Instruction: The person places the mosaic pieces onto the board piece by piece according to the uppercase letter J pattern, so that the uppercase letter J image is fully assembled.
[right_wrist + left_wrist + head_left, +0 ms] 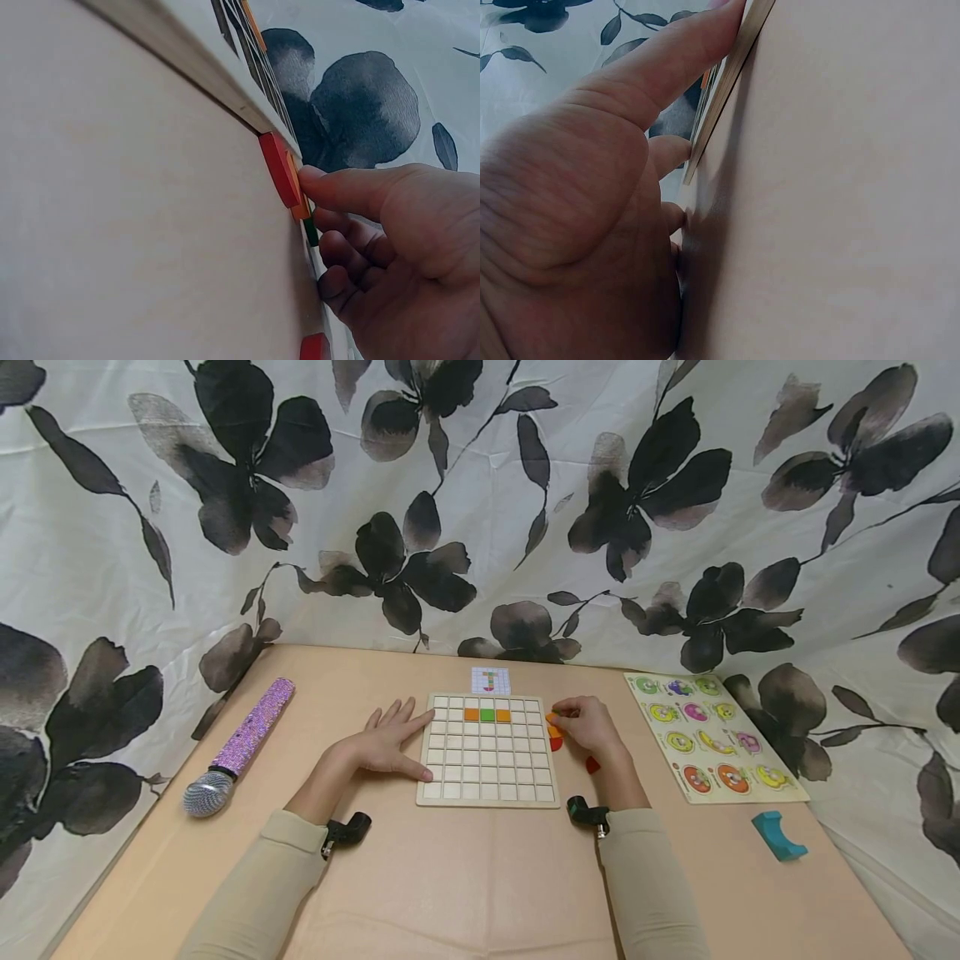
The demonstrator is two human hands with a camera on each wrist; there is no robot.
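Observation:
A white grid board (pixel 487 806) with a wooden edge lies on the table; a green tile (pixel 487 715) sits between two orange tiles in one of its upper rows. My left hand (pixel 382 743) rests at the board's left side, fingers spread, with the thumb and index fingertips on its edge. At the right side, my right hand (pixel 596 727) pinches an orange piece (pixel 552 718) between thumb and fingers, the other fingers curled. A red piece (pixel 280 171) lies right beside the board, and a green piece (pixel 311 231) shows below the thumb.
A small pattern card (pixel 491 681) lies behind the board. To the left is a glittery microphone (pixel 240 743). A fruit picture board (pixel 712 735) and a teal curved block (pixel 778 837) lie to the right. Another red piece (pixel 592 765) is beside my right wrist. Floral fabric hangs behind.

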